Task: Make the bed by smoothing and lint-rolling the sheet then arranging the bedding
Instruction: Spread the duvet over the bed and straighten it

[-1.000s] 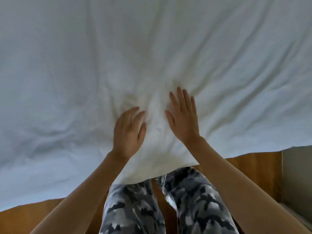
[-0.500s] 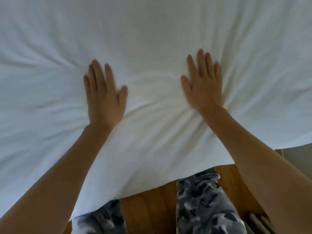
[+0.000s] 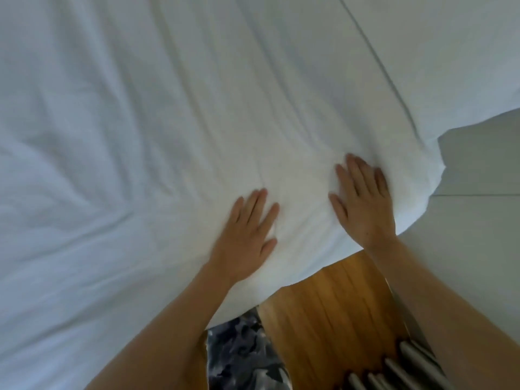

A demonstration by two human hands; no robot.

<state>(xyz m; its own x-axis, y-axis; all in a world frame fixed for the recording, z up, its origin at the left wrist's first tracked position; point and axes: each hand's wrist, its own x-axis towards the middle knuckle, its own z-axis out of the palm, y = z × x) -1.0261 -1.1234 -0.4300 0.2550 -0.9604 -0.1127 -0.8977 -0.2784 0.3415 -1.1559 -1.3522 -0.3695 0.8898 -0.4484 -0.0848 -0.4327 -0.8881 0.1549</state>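
Head view, looking down: white sheet (image 3: 168, 136) filling nearly the whole frame, from upper left to the lower left edge, ending in a rounded corner at centre right where it drapes over the mattress edge.

Left hand (image 3: 244, 235) lying palm-down just below centre of the frame, fingers straight and slightly fanned, nothing gripped. Right hand (image 3: 363, 204) just to the right of it, also flat on the fabric, fingers extended toward the upper part of the frame, holding nothing. Both pressed on the cloth rather than pinching it, likely because smoothing calls for broad, even pressure that pushes wrinkles outward instead of bunching them. Placed close to the corner, probably since that is where slack gathers before hanging off the edge.

Creases still fanning out at left centre and running diagonally through the middle; one long seam or fold slanting down from the top right. Judged early in the task: smoothing under way, no lint roller in sight, no other bedding visible.

Wooden floor (image 3: 332, 305) at lower centre, patterned trouser leg (image 3: 242, 353) at bottom centre, pale wall or panel (image 3: 478, 220) at right, grey slatted object (image 3: 399, 370) at the bottom right, too cropped to identify.
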